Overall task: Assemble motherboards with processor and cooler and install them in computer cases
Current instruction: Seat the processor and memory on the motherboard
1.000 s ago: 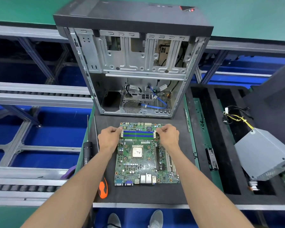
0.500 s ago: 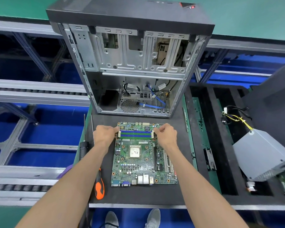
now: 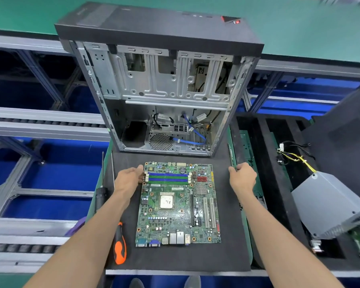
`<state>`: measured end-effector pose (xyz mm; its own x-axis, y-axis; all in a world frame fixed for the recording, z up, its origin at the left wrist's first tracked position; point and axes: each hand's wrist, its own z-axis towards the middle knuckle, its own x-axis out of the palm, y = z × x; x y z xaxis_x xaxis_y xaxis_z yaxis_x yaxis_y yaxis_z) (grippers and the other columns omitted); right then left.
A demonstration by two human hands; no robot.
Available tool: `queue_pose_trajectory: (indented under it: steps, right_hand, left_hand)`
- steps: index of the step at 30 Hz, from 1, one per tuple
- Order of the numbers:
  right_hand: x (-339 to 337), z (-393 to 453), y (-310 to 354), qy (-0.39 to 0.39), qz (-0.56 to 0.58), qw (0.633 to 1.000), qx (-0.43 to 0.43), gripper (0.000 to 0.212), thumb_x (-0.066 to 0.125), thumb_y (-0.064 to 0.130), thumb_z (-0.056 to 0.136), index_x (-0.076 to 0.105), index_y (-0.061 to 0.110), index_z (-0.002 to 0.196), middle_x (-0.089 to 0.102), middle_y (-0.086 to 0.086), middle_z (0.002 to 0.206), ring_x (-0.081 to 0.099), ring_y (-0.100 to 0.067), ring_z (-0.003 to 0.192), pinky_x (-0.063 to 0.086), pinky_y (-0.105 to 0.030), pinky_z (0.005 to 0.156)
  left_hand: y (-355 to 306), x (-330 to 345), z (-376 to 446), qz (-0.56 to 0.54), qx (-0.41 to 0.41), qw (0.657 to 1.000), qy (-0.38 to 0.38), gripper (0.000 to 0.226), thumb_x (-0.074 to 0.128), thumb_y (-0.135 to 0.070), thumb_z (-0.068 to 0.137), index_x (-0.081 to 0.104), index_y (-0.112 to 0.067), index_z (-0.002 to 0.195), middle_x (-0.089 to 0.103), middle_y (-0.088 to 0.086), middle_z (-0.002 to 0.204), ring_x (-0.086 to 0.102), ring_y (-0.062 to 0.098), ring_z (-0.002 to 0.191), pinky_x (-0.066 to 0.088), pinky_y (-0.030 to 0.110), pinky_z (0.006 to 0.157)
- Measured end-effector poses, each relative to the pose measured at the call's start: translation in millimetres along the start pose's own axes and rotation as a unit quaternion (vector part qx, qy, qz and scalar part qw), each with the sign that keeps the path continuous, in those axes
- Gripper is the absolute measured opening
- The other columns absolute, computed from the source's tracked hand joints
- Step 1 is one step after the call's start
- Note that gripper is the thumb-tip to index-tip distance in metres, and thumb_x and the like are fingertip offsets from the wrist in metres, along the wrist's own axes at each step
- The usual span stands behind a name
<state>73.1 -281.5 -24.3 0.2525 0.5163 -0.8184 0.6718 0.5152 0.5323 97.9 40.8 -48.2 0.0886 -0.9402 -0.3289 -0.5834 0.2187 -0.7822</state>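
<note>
The motherboard (image 3: 178, 203) lies flat on the dark desk (image 3: 231, 235), just in front of the open computer case (image 3: 164, 86). Your left hand (image 3: 128, 179) touches the board's far left edge, fingers relaxed. Your right hand (image 3: 242, 177) curls its fingers over the desk's right edge.

Both bare forearms reach in from the bottom edge, the left from about 7 o'clock and the right from about 5 o'clock, and both run up toward the middle. The left hand (image 3: 128, 178) lies back up, its fingers curled toward 3 o'clock. The right hand (image 3: 243, 177) lies well apart from it, toward 3 o'clock, also back up, with its fingers curled in at its far end toward 12 o'clock. Whether either hand holds anything cannot be told. Both wrists are straight.
</note>
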Motion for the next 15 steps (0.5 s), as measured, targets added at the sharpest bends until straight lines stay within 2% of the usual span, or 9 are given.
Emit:
queue_pose_trajectory:
  steps: [2,5,7,9,11,13,15]
  right_hand:
    - [3,6,-3,0.014,-0.04,0.999,-0.015,0.026,0.062,0.016,0.099,0.06,0.004,0.076,0.057,-0.012,0.076,0.057,-0.037,0.091,0.045,-0.039,0.081]
    - [6,10,-7,0.014,-0.037,0.999,-0.012,0.02,0.055,0.009,0.101,0.069,-0.004,0.097,0.069,-0.022,0.097,0.058,-0.04,0.106,0.044,-0.04,0.085]
    - [5,10,-10,-0.001,-0.027,1.0,-0.004,0.021,0.049,0.005,0.102,0.068,-0.006,0.101,0.068,-0.025,0.103,0.057,-0.039,0.104,0.041,-0.038,0.08]
    - [1,3,-11,-0.036,-0.012,0.999,-0.009,0.021,0.045,0.005,0.101,0.065,-0.004,0.099,0.067,-0.023,0.104,0.056,-0.041,0.105,0.038,-0.039,0.081]
    - [-4,-13,-10,-0.076,0.038,0.996,-0.024,0.018,0.045,0.007,0.1,0.061,0.002,0.092,0.066,-0.017,0.096,0.057,-0.038,0.099,0.039,-0.041,0.084]
    - [-6,-38,-11,-0.086,0.123,0.987,-0.054,0.018,0.048,0.006,0.097,0.058,0.008,0.082,0.064,-0.01,0.083,0.06,-0.033,0.086,0.041,-0.037,0.075]
    - [-5,-65,-11,-0.015,0.185,0.979,-0.088,0.019,0.053,0.004,0.095,0.06,0.009,0.078,0.064,-0.007,0.072,0.064,-0.025,0.072,0.042,-0.034,0.065]
  left_hand:
    - [-1,0,-1,0.002,0.003,1.0,0.002,0.03,0.059,-0.041,0.098,0.071,-0.018,0.084,0.073,0.001,0.089,0.068,0.021,0.093,0.051,0.046,0.098]
    - [-4,0,-2,0.015,0.0,1.0,0.006,0.032,0.056,-0.041,0.1,0.071,-0.017,0.085,0.073,0.002,0.087,0.067,0.023,0.093,0.049,0.046,0.099]
    - [-5,0,-3,0.014,-0.004,1.0,0.008,0.032,0.055,-0.041,0.1,0.07,-0.017,0.085,0.072,0.002,0.088,0.066,0.024,0.095,0.049,0.046,0.1]
    - [-5,-1,-5,0.015,-0.005,1.0,0.006,0.031,0.055,-0.042,0.1,0.069,-0.019,0.085,0.072,0.001,0.089,0.066,0.024,0.097,0.048,0.044,0.101]
    - [-5,-2,-6,0.016,-0.005,1.0,0.007,0.03,0.055,-0.042,0.1,0.068,-0.02,0.084,0.071,-0.001,0.09,0.065,0.022,0.098,0.048,0.043,0.101]
    - [-4,-2,-7,0.017,-0.001,1.0,0.014,0.029,0.054,-0.042,0.1,0.068,-0.021,0.086,0.071,-0.002,0.092,0.065,0.021,0.098,0.047,0.043,0.102]
    - [-5,-3,-9,0.022,0.003,0.999,0.026,0.029,0.052,-0.042,0.101,0.068,-0.021,0.089,0.07,-0.001,0.094,0.064,0.022,0.1,0.047,0.043,0.103]
